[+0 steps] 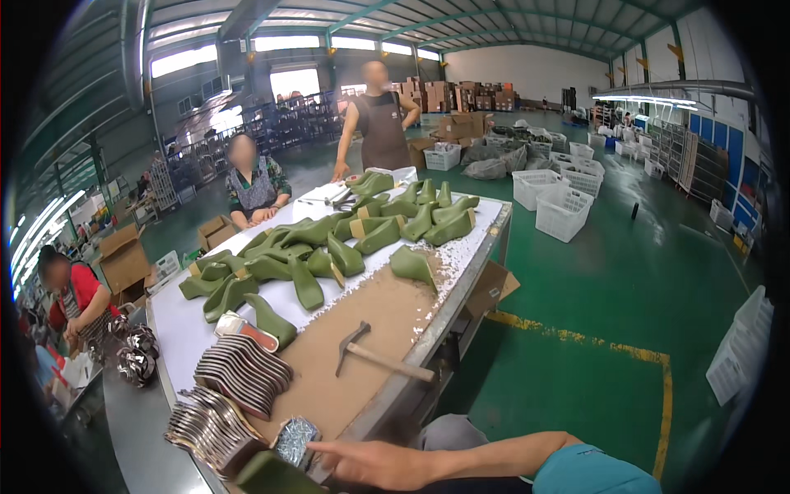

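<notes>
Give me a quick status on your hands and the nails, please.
Right hand at the nail tray; left hand not in view. Green shoe mould close by. Hammer lying farther off.

Right hand (366, 463) at the near end, nail box (295, 442) right by the fingertip, stacked curved plates (243, 375) walling the left! A bare brown lane runs up the worktop (309, 391), but the hammer (370, 356) lies slantwise across it, handle over to the right edge. Past that it's open again, until green shoe lasts (307, 286) crowd the far side.
</notes>
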Tool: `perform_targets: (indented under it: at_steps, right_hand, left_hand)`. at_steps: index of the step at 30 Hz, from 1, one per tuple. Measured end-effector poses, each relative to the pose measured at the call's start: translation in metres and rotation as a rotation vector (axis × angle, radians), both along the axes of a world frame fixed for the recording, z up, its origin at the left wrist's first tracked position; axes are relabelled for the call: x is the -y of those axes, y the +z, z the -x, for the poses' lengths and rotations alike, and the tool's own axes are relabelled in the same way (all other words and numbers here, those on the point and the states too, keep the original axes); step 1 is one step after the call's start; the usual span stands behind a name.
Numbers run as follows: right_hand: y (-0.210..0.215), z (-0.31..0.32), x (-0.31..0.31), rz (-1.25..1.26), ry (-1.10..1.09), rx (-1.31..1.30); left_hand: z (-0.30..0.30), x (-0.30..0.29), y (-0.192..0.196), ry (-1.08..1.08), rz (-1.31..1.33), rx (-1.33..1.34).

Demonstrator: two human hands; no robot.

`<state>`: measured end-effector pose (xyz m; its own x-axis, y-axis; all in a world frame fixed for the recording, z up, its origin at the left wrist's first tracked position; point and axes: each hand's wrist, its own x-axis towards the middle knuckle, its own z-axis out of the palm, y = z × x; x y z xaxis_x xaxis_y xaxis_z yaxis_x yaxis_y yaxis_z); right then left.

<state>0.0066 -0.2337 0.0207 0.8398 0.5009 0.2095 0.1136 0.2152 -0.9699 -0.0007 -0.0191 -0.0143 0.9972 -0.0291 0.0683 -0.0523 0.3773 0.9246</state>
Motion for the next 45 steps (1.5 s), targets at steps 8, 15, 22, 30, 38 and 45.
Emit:
perform_targets:
  at_steps: [8, 15, 22, 30, 38, 45]
  right_hand:
    - [-0.062, 0.037, -0.033, 0.117, 0.021, 0.101]
    - [-0.028, -0.025, -0.018, 0.462, -0.218, 0.751]
    - [-0.071, -0.029, -0.048, 0.603, -0.076, 0.795]
    - [-0.098, -0.015, -0.05, 0.703, -0.089, 0.706]
    - [-0.098, -0.012, -0.053, 0.694, -0.116, 0.705]
    - [-0.101, -0.012, -0.051, 0.614, -0.15, 0.693]
  left_hand:
    - [0.006, 0.0, -0.005, 0.092, 0.369, 0.157]
    - [-0.018, -0.011, 0.017, 0.482, 0.417, 0.352]
    - [0.027, -0.037, -0.047, 0.75, 0.475, 0.134]
    - [0.036, -0.075, -0.029, 0.817, -1.042, 0.159]
    - [-0.122, -0.003, -0.014, -0.024, -1.601, 0.402]
    - [-0.135, -0.004, -0.014, -0.099, -1.392, 0.157]
